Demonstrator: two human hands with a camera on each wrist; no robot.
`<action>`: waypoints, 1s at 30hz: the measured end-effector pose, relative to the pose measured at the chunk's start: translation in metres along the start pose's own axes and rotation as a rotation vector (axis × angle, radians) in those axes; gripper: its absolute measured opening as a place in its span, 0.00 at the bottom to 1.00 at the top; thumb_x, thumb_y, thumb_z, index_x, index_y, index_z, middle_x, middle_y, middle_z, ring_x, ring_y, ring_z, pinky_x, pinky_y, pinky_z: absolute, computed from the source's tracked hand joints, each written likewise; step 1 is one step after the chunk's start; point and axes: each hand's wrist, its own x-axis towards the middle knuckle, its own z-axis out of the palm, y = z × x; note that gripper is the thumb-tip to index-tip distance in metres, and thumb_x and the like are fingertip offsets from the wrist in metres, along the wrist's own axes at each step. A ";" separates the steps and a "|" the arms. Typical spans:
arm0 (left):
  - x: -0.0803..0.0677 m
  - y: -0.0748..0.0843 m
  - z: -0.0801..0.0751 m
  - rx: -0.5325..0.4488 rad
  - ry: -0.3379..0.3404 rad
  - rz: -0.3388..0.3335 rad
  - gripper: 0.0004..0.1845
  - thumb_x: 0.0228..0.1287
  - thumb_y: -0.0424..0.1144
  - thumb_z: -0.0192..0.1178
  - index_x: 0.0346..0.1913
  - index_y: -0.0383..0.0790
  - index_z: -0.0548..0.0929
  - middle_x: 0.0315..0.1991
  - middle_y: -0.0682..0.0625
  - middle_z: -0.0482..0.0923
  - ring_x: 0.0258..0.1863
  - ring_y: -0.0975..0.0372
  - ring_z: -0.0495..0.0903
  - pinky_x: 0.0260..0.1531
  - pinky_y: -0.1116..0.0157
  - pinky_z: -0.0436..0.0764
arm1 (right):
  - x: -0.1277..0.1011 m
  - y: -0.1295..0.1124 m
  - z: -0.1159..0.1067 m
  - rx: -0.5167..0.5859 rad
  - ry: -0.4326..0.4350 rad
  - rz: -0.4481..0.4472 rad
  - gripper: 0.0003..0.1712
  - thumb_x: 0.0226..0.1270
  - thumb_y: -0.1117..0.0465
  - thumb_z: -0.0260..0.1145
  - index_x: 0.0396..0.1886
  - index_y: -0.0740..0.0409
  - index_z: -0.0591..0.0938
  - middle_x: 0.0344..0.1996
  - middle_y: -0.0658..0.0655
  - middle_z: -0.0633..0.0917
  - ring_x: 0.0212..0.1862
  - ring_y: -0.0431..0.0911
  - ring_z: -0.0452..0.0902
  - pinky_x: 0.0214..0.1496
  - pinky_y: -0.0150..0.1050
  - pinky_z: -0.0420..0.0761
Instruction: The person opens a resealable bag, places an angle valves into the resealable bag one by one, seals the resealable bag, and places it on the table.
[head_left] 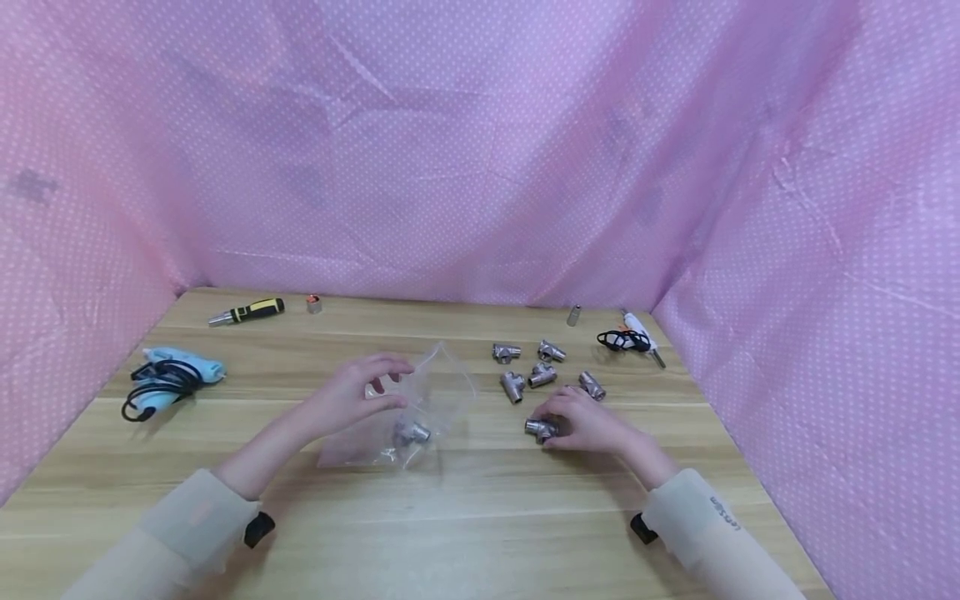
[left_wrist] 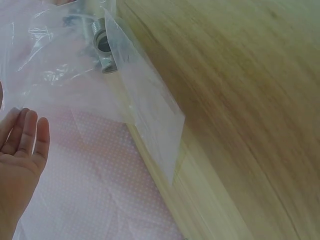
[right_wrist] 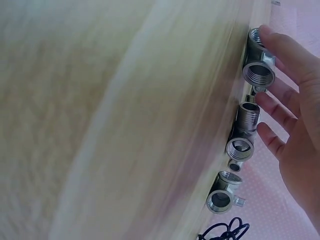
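At least one metal piece [head_left: 417, 432] was in the clear bag [head_left: 352, 448] by the left hand [head_left: 366, 390], fingers wide, the right hand [head_left: 581, 421] pinched another piece [head_left: 538, 429], and five more pieces [head_left: 513, 387] were left farther away.

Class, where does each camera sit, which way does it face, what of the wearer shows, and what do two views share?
Head: worn on the head, facing forward and down at the table; left hand, right hand and sleeves show.
Left wrist: worn there, facing the clear bag with a metal fitting inside; the left hand shows at left.
Right wrist: worn there, facing the loose metal fittings; the right hand shows at right.
Shared: head and left wrist both show the clear bag.
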 end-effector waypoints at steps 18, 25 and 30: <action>0.010 0.008 0.004 -0.083 0.033 -0.127 0.19 0.58 0.45 0.65 0.50 0.42 0.81 0.41 0.54 0.81 0.38 0.65 0.77 0.36 0.69 0.82 | 0.009 -0.012 -0.013 0.123 0.119 0.005 0.23 0.49 0.56 0.75 0.47 0.52 0.82 0.42 0.47 0.84 0.44 0.41 0.79 0.49 0.40 0.81; 0.014 0.012 0.006 -0.092 0.071 -0.229 0.13 0.61 0.50 0.61 0.39 0.44 0.83 0.31 0.57 0.80 0.32 0.65 0.77 0.32 0.69 0.80 | 0.019 -0.016 -0.026 0.159 0.207 -0.075 0.22 0.48 0.61 0.75 0.46 0.58 0.83 0.42 0.53 0.85 0.42 0.42 0.80 0.43 0.41 0.83; 0.014 0.013 0.006 -0.100 0.072 -0.237 0.09 0.59 0.44 0.64 0.36 0.43 0.82 0.30 0.55 0.80 0.30 0.64 0.77 0.30 0.69 0.80 | 0.026 -0.020 -0.037 0.183 0.263 -0.115 0.22 0.48 0.61 0.75 0.46 0.56 0.82 0.41 0.51 0.85 0.39 0.39 0.79 0.41 0.41 0.84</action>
